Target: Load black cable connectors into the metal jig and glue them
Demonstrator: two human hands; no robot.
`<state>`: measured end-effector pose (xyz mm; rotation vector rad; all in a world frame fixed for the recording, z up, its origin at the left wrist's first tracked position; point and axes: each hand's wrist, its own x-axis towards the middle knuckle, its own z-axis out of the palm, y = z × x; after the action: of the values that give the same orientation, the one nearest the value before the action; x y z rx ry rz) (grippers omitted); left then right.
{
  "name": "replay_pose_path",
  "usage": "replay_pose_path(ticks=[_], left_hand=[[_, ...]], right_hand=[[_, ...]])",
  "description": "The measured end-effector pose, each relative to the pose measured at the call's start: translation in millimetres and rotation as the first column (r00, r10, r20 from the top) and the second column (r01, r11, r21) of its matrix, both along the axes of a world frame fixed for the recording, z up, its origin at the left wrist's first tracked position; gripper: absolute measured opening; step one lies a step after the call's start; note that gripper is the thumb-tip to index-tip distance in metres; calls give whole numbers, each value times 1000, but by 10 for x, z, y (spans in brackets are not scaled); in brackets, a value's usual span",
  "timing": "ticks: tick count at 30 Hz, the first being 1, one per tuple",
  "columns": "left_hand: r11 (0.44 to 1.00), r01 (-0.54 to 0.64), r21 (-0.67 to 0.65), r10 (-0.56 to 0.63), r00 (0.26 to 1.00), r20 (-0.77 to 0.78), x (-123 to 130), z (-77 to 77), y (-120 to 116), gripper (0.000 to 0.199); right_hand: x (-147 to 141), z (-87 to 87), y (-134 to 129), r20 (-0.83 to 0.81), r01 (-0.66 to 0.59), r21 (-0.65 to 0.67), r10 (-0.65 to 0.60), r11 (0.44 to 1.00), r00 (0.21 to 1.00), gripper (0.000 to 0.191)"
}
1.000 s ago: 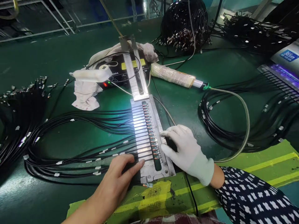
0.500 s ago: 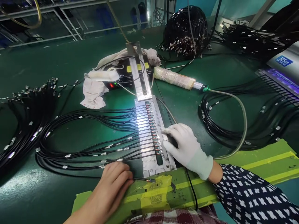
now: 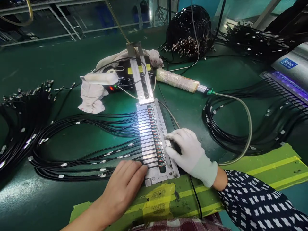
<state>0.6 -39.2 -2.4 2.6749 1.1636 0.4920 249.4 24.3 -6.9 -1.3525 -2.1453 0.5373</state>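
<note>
A long metal fixture (image 3: pixel 147 141) lies on the bench, holding a row of black cables (image 3: pixel 117 128) side by side. Their small metal connector ends (image 3: pixel 160 150) sit in line along its slot. My bare left hand (image 3: pixel 126 184) is closed around a black cable at the fixture's lower left edge; the fingers hide the gripped part. That cable's end lies in the lowest visible place of the row. In a white glove, my right hand (image 3: pixel 187 152) grips the fixture's right edge, thumb and forefinger tips on its rail. Its other fingers are partly hidden.
Behind the fixture stands a black control box (image 3: pixel 130 81) with wrapped hand tools, one a taped handle (image 3: pixel 178 80). Cable bundles lie left (image 3: pixel 21 128) and at the back (image 3: pixel 189 32). A lamp unit marked 365nm (image 3: pixel 291 64) stands right. Green taped matting (image 3: pixel 271 163) covers the front edge.
My left hand has moved up and right to the fixture, bringing the cable's connector end from the front matting into the row. The right hand stays on the fixture; the view has shifted slightly.
</note>
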Motion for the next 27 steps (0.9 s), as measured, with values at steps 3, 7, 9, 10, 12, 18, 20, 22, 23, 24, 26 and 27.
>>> replay_pose_path(ticks=[3,7,9,10,12,18,20,22,23,24,26,27], left_hand=[[999,48,3,-48,999,-14,-16,17,22,25],[995,79,-53,-79,997,5,-53,0,25,31],[993,91,-72,-91,996,5,-67,-8,25,37],[993,96,-71,-96,995,5,-72,-7,27,40],[993,100,-69,-101,995,3,-80,7,36,44],[991,89,-102,-88,996,16,-79,60,70,48],[991,96,-94,-92,995,43,-74,63,72,49],[991,105,-86,-101,994,51,-70,70,73,50],[991,111,-77,-107,993,47,-69,78,74,50],[991,116,-66,-113,993,39,-67,89,77,49],[993,116,-37,-115,993,20,-63,115,84,44],[993,120,-22,-120,993,11,-60,126,89,43]], right_hand=[[9,1,6,0,2,-10,-2,1000,1000,19],[14,0,17,2,-3,-17,3,1000,1000,18],[13,-1,20,6,0,-18,0,1000,1000,18],[12,-1,21,8,0,-19,0,1000,1000,17],[10,0,25,12,0,-21,0,1000,1000,17],[9,4,29,12,2,-16,-1,1000,1000,18],[11,1,25,11,0,-15,1,1000,1000,18],[15,-3,22,10,2,-13,-2,1000,1000,18],[16,-6,22,11,5,-13,-5,1000,1000,18],[18,-9,23,12,5,-14,-5,1000,1000,18],[21,-12,27,14,1,-20,-1,1000,1000,18],[22,-12,29,14,-3,-25,3,1000,1000,18]])
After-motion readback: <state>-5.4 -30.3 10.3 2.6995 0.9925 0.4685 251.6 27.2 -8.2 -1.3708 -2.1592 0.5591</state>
